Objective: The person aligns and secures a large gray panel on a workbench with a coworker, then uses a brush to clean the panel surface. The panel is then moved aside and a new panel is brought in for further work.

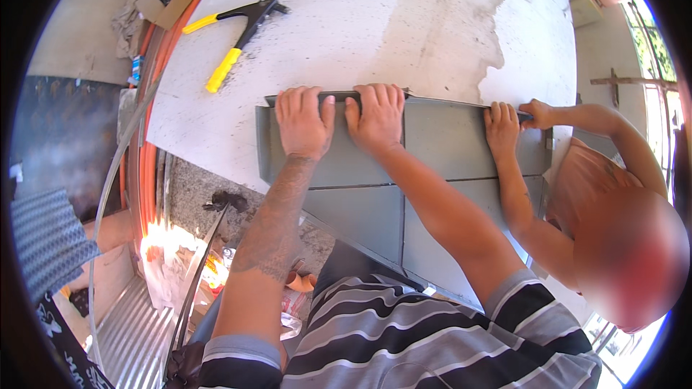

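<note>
A large grey sheet-metal panel [440,137] with dark seams across it lies in front of me, partly on a white tabletop [324,43]. Along its far edge runs a dark, narrow strip [339,96]; I cannot tell if it is a folded lip or a separate bar. My left hand [304,122] grips this edge near its left end, fingers hooked over. Just to the right, my right hand [378,117] holds the same edge, the thumbs close together. At the panel's right end, another person's hands [502,128] hold that edge too.
A hand riveter [245,29] with yellow grips lies on the tabletop, far left. The other person [591,187] leans in at the right. Orange pipes [150,180] run along the left, near a cardboard box [169,1] and corrugated sheet [133,328].
</note>
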`<control>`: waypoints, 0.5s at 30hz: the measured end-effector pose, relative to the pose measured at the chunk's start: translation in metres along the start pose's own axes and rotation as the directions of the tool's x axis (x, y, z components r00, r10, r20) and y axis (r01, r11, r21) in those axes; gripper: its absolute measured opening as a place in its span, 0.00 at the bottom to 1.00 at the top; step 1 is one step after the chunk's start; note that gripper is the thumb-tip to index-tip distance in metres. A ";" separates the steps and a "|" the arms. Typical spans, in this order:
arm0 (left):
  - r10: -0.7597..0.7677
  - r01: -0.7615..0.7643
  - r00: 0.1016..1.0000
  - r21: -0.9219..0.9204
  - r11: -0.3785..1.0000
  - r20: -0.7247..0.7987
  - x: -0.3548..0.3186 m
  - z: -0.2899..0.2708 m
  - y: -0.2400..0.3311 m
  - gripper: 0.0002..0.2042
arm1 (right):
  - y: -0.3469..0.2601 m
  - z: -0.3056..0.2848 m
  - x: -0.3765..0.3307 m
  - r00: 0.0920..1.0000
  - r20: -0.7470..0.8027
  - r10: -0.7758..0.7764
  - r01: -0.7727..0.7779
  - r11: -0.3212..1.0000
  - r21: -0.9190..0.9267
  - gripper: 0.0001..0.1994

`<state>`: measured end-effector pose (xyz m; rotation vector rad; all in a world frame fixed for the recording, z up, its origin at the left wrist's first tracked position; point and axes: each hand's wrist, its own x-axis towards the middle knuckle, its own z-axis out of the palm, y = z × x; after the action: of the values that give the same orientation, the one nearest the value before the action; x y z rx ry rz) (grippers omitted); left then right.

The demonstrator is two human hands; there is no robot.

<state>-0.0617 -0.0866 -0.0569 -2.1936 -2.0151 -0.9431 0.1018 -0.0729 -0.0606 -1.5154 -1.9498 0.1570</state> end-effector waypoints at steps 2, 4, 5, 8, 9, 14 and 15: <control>0.002 -0.002 1.000 0.019 1.000 -0.011 0.000 -0.001 -0.002 0.14 | -0.001 -0.001 0.000 1.000 0.022 0.010 -0.011 1.000 0.011 0.14; 0.001 -0.001 1.000 0.014 1.000 -0.012 0.001 0.003 0.000 0.14 | 0.000 -0.002 0.000 1.000 0.011 0.005 -0.006 1.000 0.029 0.14; -0.001 0.001 1.000 0.014 1.000 -0.012 0.000 0.003 0.001 0.13 | 0.001 -0.004 -0.001 1.000 0.022 0.015 -0.016 0.999 0.034 0.13; 0.008 -0.008 0.999 0.021 1.000 -0.032 -0.002 0.001 0.001 0.12 | -0.001 -0.003 0.001 1.000 0.024 0.016 -0.017 0.999 0.036 0.13; 0.013 -0.012 0.999 0.018 1.000 -0.043 -0.002 0.002 0.001 0.12 | 0.001 -0.004 0.004 1.000 0.009 0.000 0.000 1.000 0.020 0.12; 0.016 -0.015 0.999 0.023 1.000 -0.045 -0.002 0.001 -0.001 0.11 | 0.000 -0.001 -0.001 0.999 -0.031 -0.009 0.009 1.000 -0.003 0.11; 0.018 -0.017 0.999 0.023 1.000 -0.050 -0.003 0.001 -0.002 0.11 | -0.001 0.000 -0.001 1.000 -0.029 -0.009 0.009 1.000 0.006 0.11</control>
<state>-0.0628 -0.0884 -0.0594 -2.1497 -1.9722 -0.9583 0.1009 -0.0744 -0.0609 -1.4972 -1.9313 0.1361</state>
